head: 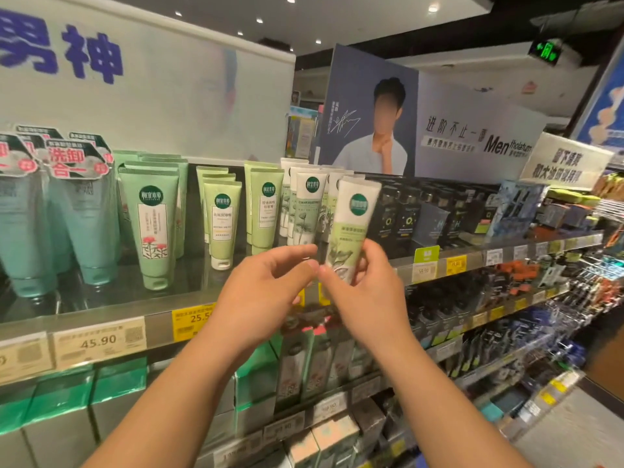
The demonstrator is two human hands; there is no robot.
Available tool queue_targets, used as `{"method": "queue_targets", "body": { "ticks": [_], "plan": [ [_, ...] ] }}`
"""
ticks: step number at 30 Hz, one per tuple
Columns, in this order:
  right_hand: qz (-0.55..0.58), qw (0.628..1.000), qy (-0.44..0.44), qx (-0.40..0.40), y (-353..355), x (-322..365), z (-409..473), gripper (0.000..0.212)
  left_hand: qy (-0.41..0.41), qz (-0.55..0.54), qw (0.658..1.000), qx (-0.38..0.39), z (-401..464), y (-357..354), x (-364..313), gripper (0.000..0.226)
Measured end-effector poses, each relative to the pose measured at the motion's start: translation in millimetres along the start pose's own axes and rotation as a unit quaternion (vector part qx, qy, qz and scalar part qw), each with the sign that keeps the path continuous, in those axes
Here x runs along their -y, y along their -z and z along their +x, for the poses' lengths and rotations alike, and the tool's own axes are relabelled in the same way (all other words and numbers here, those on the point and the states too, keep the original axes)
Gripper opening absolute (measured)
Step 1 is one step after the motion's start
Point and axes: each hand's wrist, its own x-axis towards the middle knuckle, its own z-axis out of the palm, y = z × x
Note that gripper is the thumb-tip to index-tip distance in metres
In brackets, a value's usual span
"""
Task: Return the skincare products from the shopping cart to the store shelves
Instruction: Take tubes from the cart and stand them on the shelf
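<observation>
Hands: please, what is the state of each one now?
Left hand: fingers curled beside the tube; whether it touches cannot be told.
Right hand: holds the tube.

Shelf (189,298) w/ upright tubes (153,224), prob. boxes (401,214)

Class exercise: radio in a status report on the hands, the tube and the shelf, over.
Right hand grips white-and-green tube, upright, off the shelf. Left hand beside it, fingertips at the tube's lower edge, fingers loosely curled. Matching tubes stand directly behind; nothing blocking.
</observation>
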Motion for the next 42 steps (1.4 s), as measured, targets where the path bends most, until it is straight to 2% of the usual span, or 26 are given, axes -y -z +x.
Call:
{"method": "queue_targets", "body": {
  "ticks": [3, 6, 17, 36, 42],
  "plan": [
    [-0.035, 0.998, -0.007, -0.054, 2.6, -12.7, 31.3, 0.041, 0.010, -0.023, 1.000, -0.013, 4.3, 5.8, -1.3, 0.015],
    [-0.053, 0.996, -0.024, -0.074, 3.4, -24.4, 60.9, 0.046, 0.016, -0.028, 0.999, -0.024, 7.6, 13.7, -2.2, 0.018],
    [-0.141, 0.986, -0.071, -0.046, -13.0, -60.0, 109.9, 0.055, 0.040, -0.042, 0.997, -0.056, 11.1, 28.4, 4.7, 0.018],
    [-0.156, 0.982, -0.096, -0.035, -23.6, -73.0, 118.7, 0.065, 0.059, -0.041, 0.995, -0.065, 6.9, 37.5, 11.7, 0.018],
    [-0.121, 0.987, -0.094, -0.048, -18.1, -66.7, 105.8, 0.087, 0.061, -0.043, 0.995, -0.059, 4.8, 37.7, 13.7, 0.020]
  ]
}}
